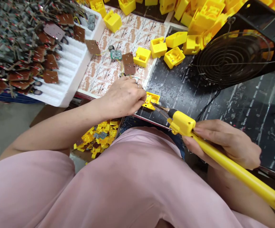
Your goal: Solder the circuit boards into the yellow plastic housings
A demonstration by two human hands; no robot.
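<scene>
Your right hand is at the near right, thumb below and fingers above, grasping the yellow tool just behind its thick head; the long handle slants back past your wrist, and the dark tip points left and away from you. Your left arm reaches in across your front, and your left hand, back upward and fingers curled in, pinches the left end of a small yellow casing at the near edge of the surface. The tool's tip meets or hangs just over that casing; you cannot tell which from here. Below your left forearm, a cardboard box holds loose yellow pieces and some grey ones. Farther left, the ribbed white foam tray carries a heap of circuit boards, many brown, with wires attached. Just beyond your left hand lie a brown board and a small green board. Farther out, open yellow housings sit beside a black fan, with more piled behind.
</scene>
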